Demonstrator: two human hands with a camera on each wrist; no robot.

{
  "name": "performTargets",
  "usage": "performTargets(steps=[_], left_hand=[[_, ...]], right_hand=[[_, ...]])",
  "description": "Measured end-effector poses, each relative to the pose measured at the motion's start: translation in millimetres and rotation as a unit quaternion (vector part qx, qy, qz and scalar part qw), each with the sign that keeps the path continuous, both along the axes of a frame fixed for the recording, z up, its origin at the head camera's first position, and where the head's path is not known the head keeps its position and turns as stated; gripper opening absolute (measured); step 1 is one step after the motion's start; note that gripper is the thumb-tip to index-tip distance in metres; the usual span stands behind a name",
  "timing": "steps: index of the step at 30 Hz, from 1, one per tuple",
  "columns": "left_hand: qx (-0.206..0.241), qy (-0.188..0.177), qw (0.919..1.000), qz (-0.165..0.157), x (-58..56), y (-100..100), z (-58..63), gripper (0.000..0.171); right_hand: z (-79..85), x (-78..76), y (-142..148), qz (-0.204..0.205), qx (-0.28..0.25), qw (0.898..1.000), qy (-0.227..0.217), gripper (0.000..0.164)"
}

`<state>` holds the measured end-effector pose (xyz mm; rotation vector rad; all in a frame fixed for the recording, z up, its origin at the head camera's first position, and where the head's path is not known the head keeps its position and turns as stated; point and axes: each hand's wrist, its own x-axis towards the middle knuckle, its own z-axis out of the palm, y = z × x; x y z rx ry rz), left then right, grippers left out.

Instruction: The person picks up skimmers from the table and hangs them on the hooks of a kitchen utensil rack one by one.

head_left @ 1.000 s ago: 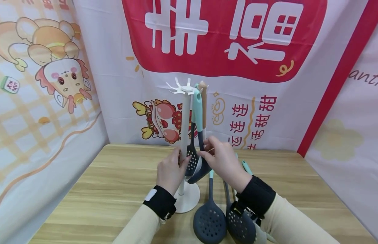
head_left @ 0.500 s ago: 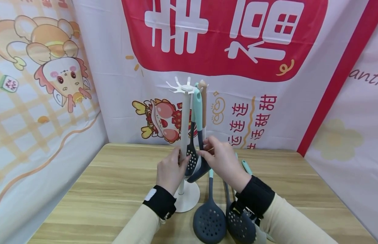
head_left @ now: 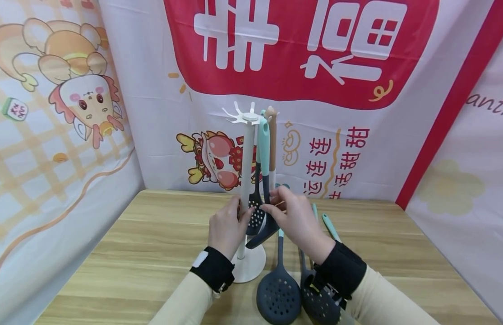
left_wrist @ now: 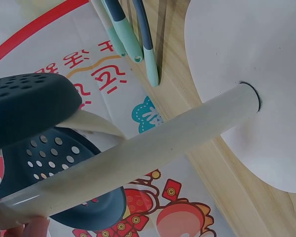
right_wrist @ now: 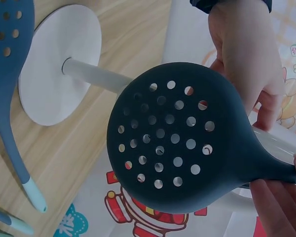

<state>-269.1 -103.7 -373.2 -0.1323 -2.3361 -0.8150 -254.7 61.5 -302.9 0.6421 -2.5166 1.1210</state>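
Note:
A white utensil stand (head_left: 248, 158) with a ring of hooks rises from a round base. My left hand (head_left: 227, 228) grips its pole (left_wrist: 133, 155) partway up. From a hook hangs a dark skimmer (right_wrist: 167, 133) with a mint handle (head_left: 264, 146); my right hand (head_left: 297, 221) pinches its neck, fingers (right_wrist: 276, 207) on both sides. Its perforated head tilts toward the stand. Behind it hangs a second perforated utensil (head_left: 256, 214), rounded like a strainer (left_wrist: 98, 207). A wooden-handled utensil (head_left: 272, 140) hangs at the back, its lower part mostly hidden by my right hand.
On the table right of the base (head_left: 255, 266) lies a perforated turner (head_left: 279, 293). Beside it is a slotted spoon (head_left: 316, 298), partly under my right wrist. Mint handles (head_left: 330, 225) point toward the back. A printed cloth backdrop (head_left: 154, 135) stands behind the table.
My right hand has shifted very slightly, and the skimmer's head has swung a little, its lower edge now further left and lower. My left hand stays on the pole.

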Motion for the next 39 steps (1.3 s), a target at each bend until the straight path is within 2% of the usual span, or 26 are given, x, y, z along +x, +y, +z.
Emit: performTargets(steps=[6,11,18,24,31,39], left_hand=[[0.0,0.001,1.0,0.001,1.3,0.6,1.0,0.028],[-0.005,0.008,0.9999,0.005,1.3,0.1,1.6,0.031],[0.001,0.021,0.9998,0.001,1.2,-0.1,1.4,0.031],[0.005,0.015,0.9999,-0.001,0.7,1.3,0.4,0.03],[0.004,0.009,0.9999,0.0,1.2,2.2,-0.3,0.03],[0.006,0.006,1.0,0.002,0.2,3.2,-1.4,0.03]], right_hand=[[-1.2,1.8,9.2,0.041,-0.005,0.999,0.004,0.023],[-1.0,-0.7,23.0,0.074,-0.019,0.997,-0.008,0.031],[-4.8,-13.0,44.9,0.095,-0.117,0.986,-0.076,0.035],[-9.4,-21.3,66.6,0.043,-0.112,0.986,-0.113,0.039],[-19.5,-32.1,95.2,-0.016,-0.034,0.991,-0.129,0.045],[-40.4,-46.1,128.9,-0.063,0.028,0.981,-0.183,0.052]])
